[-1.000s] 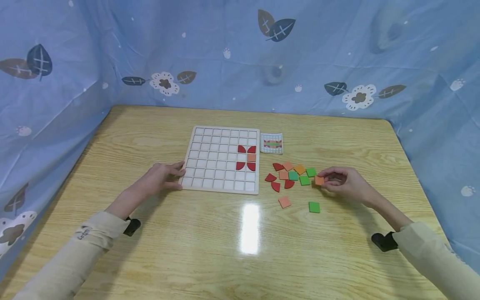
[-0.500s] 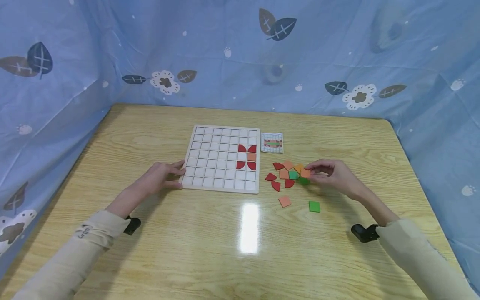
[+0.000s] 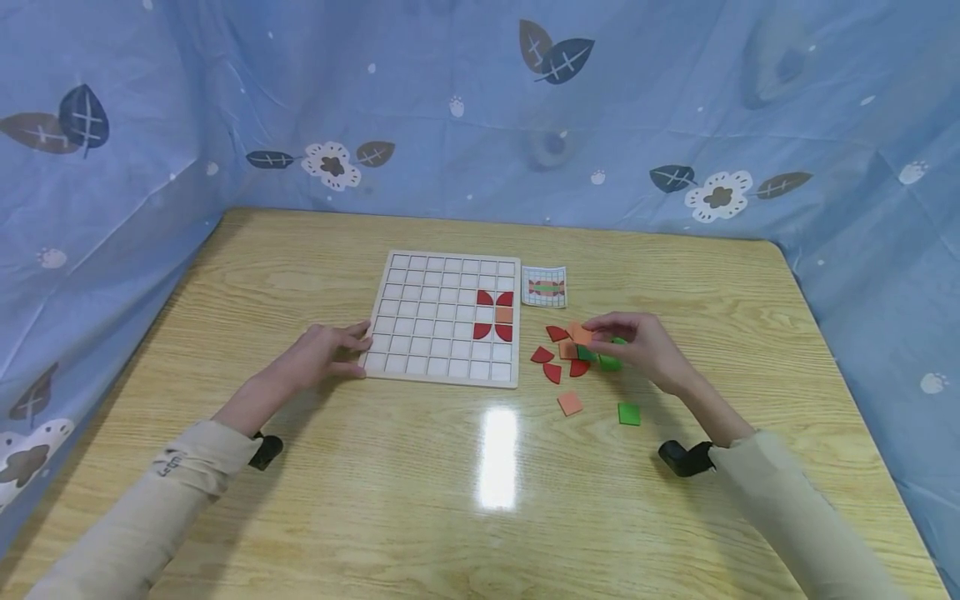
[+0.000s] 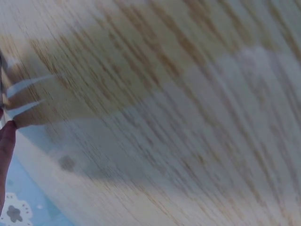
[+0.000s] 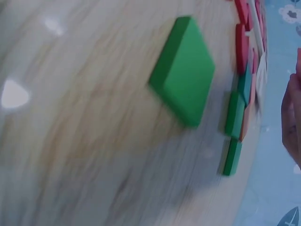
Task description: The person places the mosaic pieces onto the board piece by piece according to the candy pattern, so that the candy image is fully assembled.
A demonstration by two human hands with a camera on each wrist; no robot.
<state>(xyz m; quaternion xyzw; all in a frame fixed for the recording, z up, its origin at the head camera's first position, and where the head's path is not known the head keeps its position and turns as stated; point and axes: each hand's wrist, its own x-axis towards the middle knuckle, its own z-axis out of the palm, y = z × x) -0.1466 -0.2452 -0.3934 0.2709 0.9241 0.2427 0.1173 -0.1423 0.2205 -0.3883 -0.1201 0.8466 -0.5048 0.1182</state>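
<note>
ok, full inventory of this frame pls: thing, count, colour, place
table: 1, light wood, fills the lower view
cloth: 1, blue with leaf and flower print, behind and beside the table
board: 1, white grid in a pale frame, table centre
board tiles: 5, four red quarter-rounds and one orange square, in the board's right columns
card: 1, white with a small pattern, right of the board
loose pile: red, orange and green tiles, partly hidden by the hand, count unclear
orange tile: 1, alone, near side of the pile
green tile: 1, alone, right of it
left hand: rests on the board's near left corner
right hand: over the pile, pinching an orange piece
</note>
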